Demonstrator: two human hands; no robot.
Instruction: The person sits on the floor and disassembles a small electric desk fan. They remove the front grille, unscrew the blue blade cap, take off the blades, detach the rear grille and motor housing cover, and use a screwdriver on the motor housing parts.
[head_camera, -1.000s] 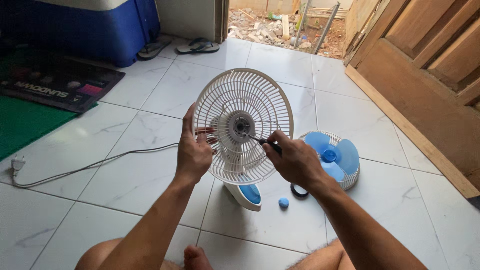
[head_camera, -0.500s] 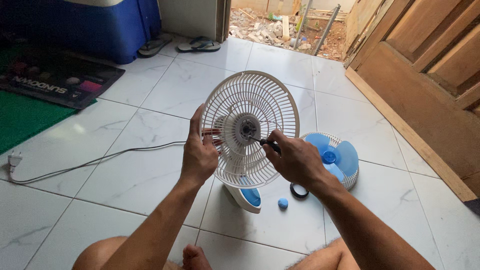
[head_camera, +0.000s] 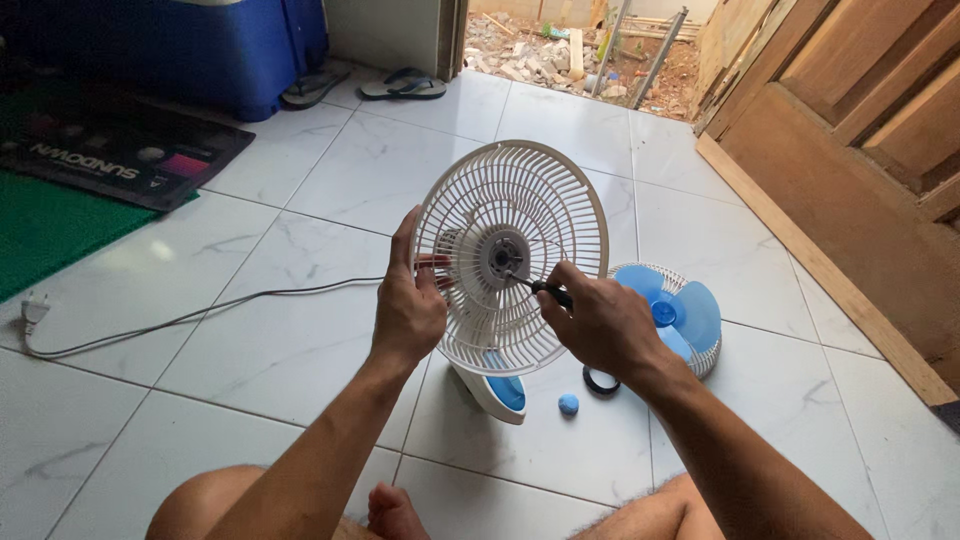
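Head view: right hand (head_camera: 600, 325) clenches half-hidden screwdriver (head_camera: 540, 289); left hand (head_camera: 408, 305) grips fan grille (head_camera: 560, 190).

White marble-look tile floor (head_camera: 300, 360) carries fan base (head_camera: 497, 390), blue cap (head_camera: 568, 404), black ring (head_camera: 598, 382), front grille with blue blades (head_camera: 672, 315), power cord (head_camera: 200, 315) with plug (head_camera: 33, 310), mats (head_camera: 110, 150), sandals (head_camera: 400, 86).
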